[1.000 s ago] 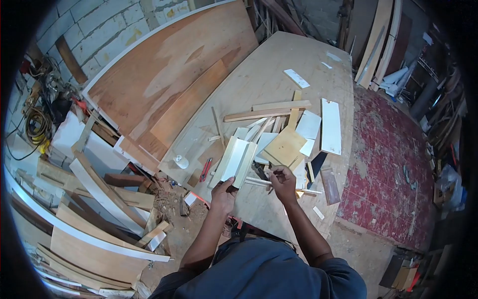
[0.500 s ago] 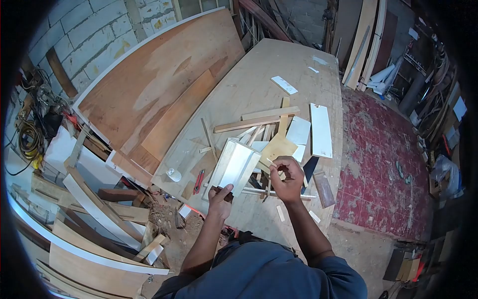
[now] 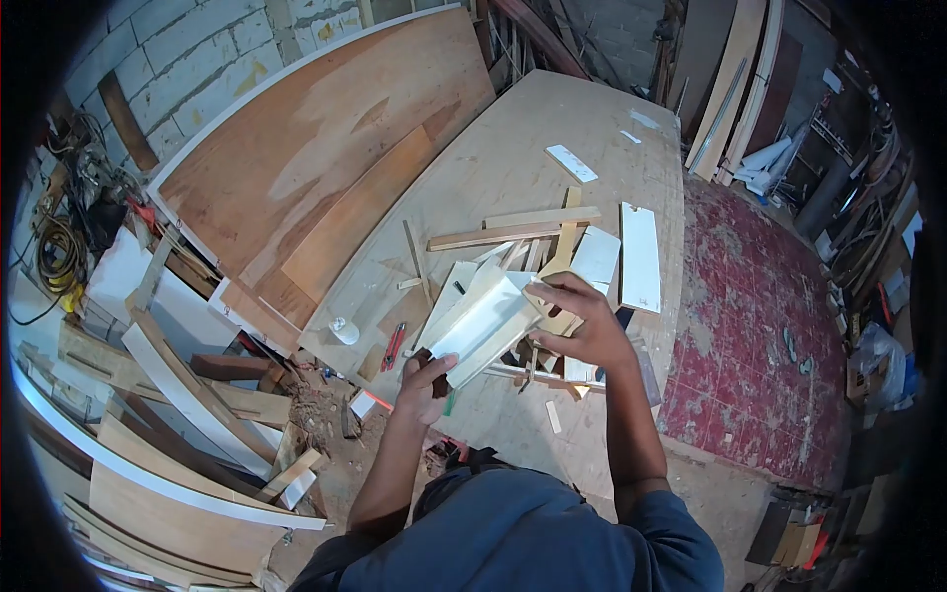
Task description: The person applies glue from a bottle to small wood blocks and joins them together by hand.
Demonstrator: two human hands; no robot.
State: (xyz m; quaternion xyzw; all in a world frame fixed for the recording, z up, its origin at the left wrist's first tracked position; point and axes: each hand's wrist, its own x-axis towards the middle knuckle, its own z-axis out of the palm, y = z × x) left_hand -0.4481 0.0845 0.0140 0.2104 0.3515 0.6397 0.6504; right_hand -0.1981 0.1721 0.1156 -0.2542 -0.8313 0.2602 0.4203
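Observation:
My left hand [image 3: 422, 391] is closed around the near end of a white-faced wooden piece [image 3: 480, 324], which has raised side strips and is held tilted above the worktable. Dark brown shows at that end, beside my fingers. My right hand [image 3: 592, 321] spans the piece's far right end, forefinger along the top corner and thumb below it. Underneath and behind lies a pile of wood strips [image 3: 513, 233] and white offcuts [image 3: 595, 255]. A red utility knife [image 3: 394, 347] rests left of the piece.
The large plywood worktable [image 3: 552, 118] carries a long white panel [image 3: 641, 259] at right and a small white container [image 3: 342, 331] at left. Big plywood sheets [image 3: 326, 148] lean along its left side. Scrap boards [image 3: 197, 395] crowd the lower left; red flooring [image 3: 750, 326] lies right.
My right hand has gone from a pinch over the pile to a wider grasp at the white-faced piece's far end. The piece has shifted right and turned, with my left hand still on it.

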